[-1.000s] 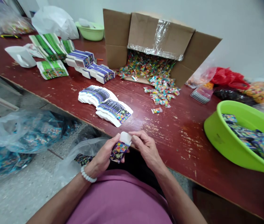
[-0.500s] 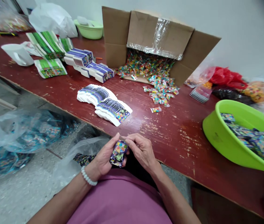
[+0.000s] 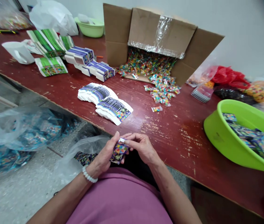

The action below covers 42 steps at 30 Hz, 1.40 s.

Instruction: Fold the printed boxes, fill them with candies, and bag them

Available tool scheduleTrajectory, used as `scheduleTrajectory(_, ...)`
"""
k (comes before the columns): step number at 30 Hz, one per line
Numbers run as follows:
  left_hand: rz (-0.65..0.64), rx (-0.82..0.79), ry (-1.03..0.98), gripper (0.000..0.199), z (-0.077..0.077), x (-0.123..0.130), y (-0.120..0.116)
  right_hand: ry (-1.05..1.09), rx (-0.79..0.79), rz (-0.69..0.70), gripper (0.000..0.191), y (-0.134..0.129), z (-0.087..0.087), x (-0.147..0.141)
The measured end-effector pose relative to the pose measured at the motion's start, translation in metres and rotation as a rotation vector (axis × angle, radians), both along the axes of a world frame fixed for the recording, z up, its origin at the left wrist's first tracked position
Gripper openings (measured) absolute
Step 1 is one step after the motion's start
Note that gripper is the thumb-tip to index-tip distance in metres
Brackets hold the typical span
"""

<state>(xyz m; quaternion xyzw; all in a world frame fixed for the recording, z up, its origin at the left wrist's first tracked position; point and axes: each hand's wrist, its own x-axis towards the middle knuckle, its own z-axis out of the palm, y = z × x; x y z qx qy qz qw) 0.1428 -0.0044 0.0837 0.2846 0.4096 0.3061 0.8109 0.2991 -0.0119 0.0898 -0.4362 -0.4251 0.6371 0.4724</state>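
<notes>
Head view: A small, dark-purple cardboard carton with multicoloured print [image 3: 119, 151] is held just off the near edge of the dark-red wooden surface [image 3: 176, 137], its long axis running from that edge toward the wearer. The left hand [image 3: 105, 155] clasps its left side; the right hand [image 3: 144, 148], nearer its white end flap [image 3: 122, 140], pinches there, thumb and fingers together.

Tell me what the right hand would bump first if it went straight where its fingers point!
The little purple box: the right hand seems to touch its top flap. The left hand looks next, though depth is hard to judge.
</notes>
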Motion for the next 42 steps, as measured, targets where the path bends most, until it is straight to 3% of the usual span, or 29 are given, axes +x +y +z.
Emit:
scheduleTrajectory(8,0.067,-0.054,-0.024,0.044,0.003,-0.005,0.009,-0.443,0.439,0.010,0.014,-0.013,-0.006,-0.001)
scheduleTrajectory(10,0.086,-0.032,-0.008,0.045,0.003,-0.009,0.008,-0.446,0.476,0.022,0.014,-0.011,-0.010,-0.005)
scheduleTrajectory(13,0.103,0.061,0.114,0.052,-0.004,-0.022,0.003,-0.494,0.386,-0.005,0.015,0.009,-0.017,-0.004)
scheduleTrajectory(17,0.107,0.181,0.457,0.058,-0.041,-0.061,-0.002,-0.822,0.292,-0.289,0.031,0.065,-0.024,0.010)
scheduleTrajectory(20,0.088,0.274,0.917,0.059,-0.081,-0.099,0.000,-1.081,0.316,-0.294,0.045,0.105,-0.027,0.016)
scheduleTrajectory(21,0.091,0.268,0.985,0.060,-0.093,-0.111,0.000,-1.158,0.303,-0.268,0.049,0.113,-0.028,0.016)
scheduleTrajectory(24,0.068,0.236,1.065,0.068,-0.117,-0.137,0.000,-1.333,0.234,-0.218,0.060,0.124,-0.029,0.010)
scheduleTrajectory(28,0.021,0.249,1.037,0.073,-0.126,-0.149,0.000,-1.385,0.192,-0.258,0.063,0.122,-0.030,0.001)
scheduleTrajectory(32,0.097,0.409,0.996,0.065,-0.112,-0.138,0.006,-1.254,0.145,-0.419,0.066,0.122,-0.037,0.001)
scheduleTrajectory(35,0.206,0.531,0.933,0.059,-0.084,-0.118,0.010,-0.841,0.110,-0.527,0.052,0.124,-0.041,0.009)
scheduleTrajectory(37,0.265,0.559,0.848,0.056,-0.059,-0.104,0.011,-0.578,0.086,-0.519,0.041,0.122,-0.039,0.018)
scheduleTrajectory(42,0.329,0.573,0.560,0.050,-0.001,-0.070,0.022,-0.267,0.088,-0.320,0.032,0.093,-0.014,0.038)
